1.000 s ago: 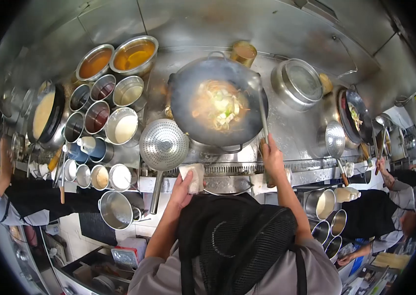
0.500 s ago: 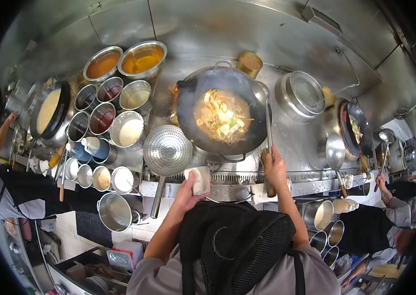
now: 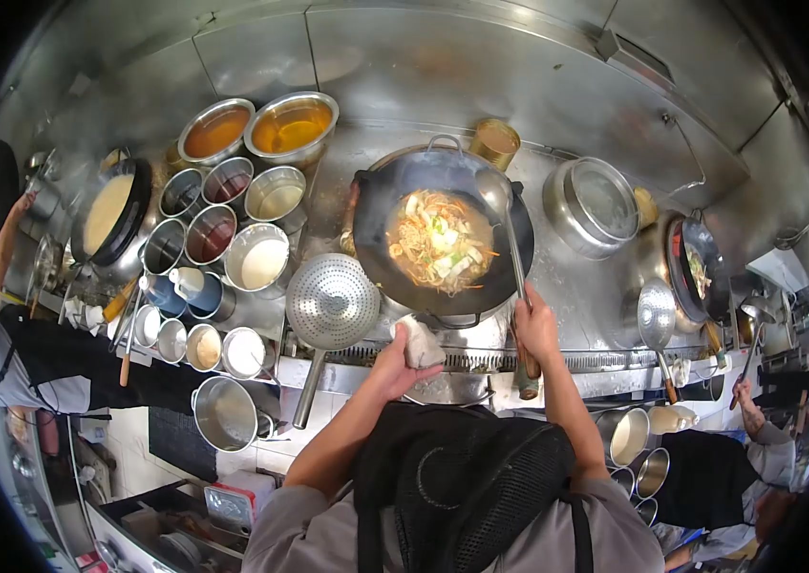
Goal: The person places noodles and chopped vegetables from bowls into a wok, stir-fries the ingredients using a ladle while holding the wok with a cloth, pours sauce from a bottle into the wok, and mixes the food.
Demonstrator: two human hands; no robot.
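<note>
My left hand (image 3: pixel 398 367) grips a folded, off-white cloth (image 3: pixel 422 346) just below the near side of a dark wok (image 3: pixel 376 212). In the wok sits a heap of noodles and pale vegetables (image 3: pixel 440 244), with light steam over it. My right hand (image 3: pixel 536 327) is closed round the handle of a long metal ladle (image 3: pixel 493 192). Its bowl rests at the upper right inside of the wok, apart from the food. To the left, a perforated strainer (image 3: pixel 332 300) lies with its handle pointing towards me, touched by neither hand.
Left of the wok stand several sauce pots (image 3: pixel 257 258) and two bowls of amber liquid (image 3: pixel 292 126). A tin can (image 3: pixel 495 143) is behind the wok, a steel pot (image 3: pixel 592 205) to the right. Co-workers (image 3: pixel 3 353) stand at woks on both sides.
My left hand with the cloth has moved right and closer to the wok's near handle. The ladle bowl has shifted slightly inward over the wok. The view has tilted a little.
</note>
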